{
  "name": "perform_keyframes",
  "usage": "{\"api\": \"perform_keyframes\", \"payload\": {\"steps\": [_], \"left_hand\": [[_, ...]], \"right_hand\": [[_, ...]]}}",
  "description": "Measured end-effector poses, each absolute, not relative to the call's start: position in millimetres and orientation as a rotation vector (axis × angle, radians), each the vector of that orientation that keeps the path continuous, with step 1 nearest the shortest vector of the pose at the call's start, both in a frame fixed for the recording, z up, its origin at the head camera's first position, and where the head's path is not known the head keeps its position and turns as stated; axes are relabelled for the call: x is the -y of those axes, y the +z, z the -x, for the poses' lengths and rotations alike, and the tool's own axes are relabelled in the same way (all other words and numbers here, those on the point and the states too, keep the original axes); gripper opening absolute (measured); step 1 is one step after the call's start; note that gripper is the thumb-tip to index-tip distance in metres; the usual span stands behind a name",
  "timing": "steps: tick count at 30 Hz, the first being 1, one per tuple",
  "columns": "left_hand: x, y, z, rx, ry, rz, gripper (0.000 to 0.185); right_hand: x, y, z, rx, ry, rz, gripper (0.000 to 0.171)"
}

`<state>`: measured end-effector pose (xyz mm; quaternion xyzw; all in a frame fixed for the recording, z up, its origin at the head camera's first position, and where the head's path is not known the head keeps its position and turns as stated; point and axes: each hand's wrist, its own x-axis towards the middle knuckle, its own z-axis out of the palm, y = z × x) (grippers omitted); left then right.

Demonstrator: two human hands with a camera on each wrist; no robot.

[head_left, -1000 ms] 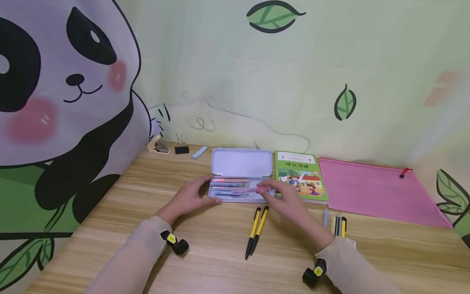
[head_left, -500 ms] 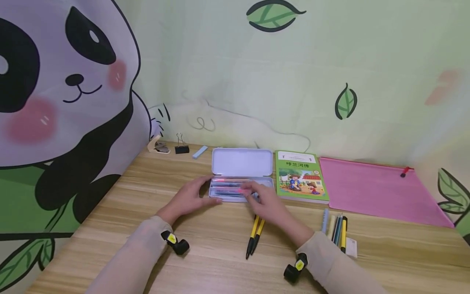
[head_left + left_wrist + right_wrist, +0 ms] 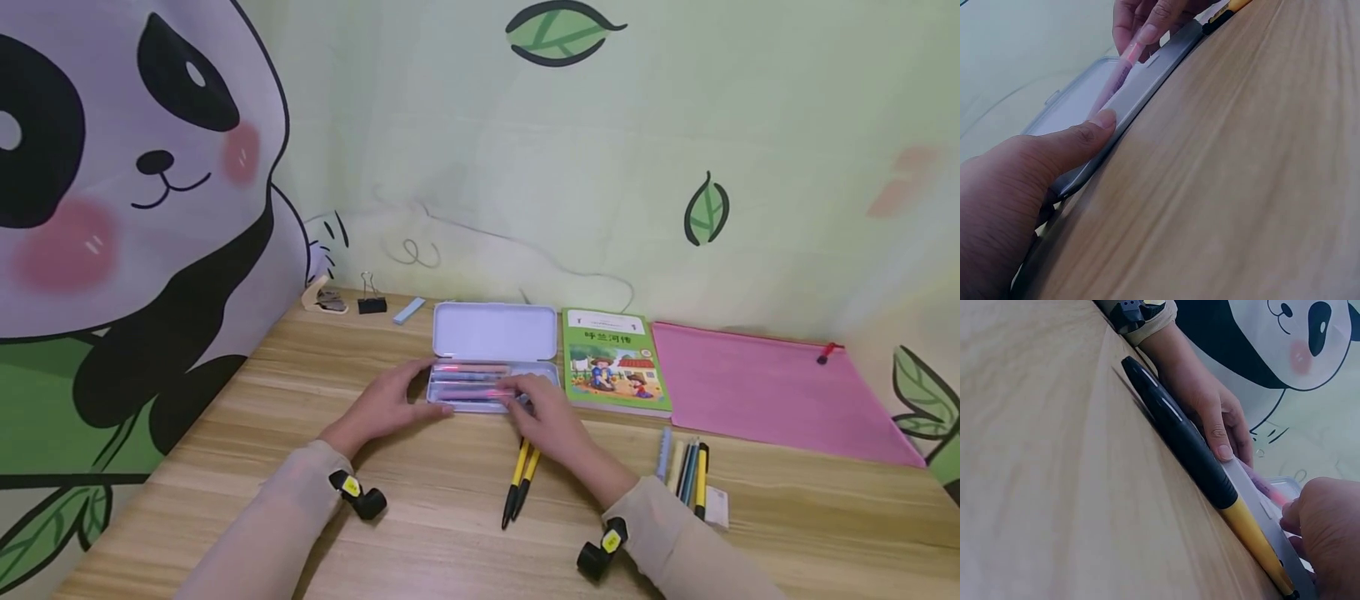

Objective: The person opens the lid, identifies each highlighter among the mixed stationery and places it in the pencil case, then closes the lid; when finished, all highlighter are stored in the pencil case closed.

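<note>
An open white pencil case [image 3: 491, 333] lies on the wooden desk, with several pens in its tray. My left hand [image 3: 416, 392] grips the case's left end, its thumb [image 3: 1088, 132] on the front rim. My right hand [image 3: 534, 398] pinches a pink pen [image 3: 480, 392] and holds it low over the tray's front row. The left wrist view shows the pink pen [image 3: 1122, 65] slanting down into the case [image 3: 1147, 78]. Two yellow-and-black pens [image 3: 521, 483] lie just below my right hand, and one of them [image 3: 1191, 450] fills the right wrist view.
A green picture book [image 3: 613, 360] lies right of the case, with a pink zip folder [image 3: 772, 387] beyond it. Several pens [image 3: 688, 468] lie near my right sleeve. A binder clip [image 3: 371, 302], a blue eraser [image 3: 408, 311] and a small stapler [image 3: 322, 298] sit by the wall.
My right hand has moved left along the case with the pink pen and brought it lower over the tray. My left hand has stayed on the case's end.
</note>
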<state>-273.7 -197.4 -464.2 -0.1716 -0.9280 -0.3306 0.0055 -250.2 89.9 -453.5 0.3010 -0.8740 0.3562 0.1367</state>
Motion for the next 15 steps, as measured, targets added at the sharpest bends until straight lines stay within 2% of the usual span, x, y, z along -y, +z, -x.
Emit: {"api": "perform_keyframes", "payload": {"steps": [15], "left_hand": [[198.5,-464.6,275.3,2.898,-1.03,0.551,0.101]], "right_hand": [[-89.7,-451.5,249.0,2.543,0.996,-0.87,0.02]]}}
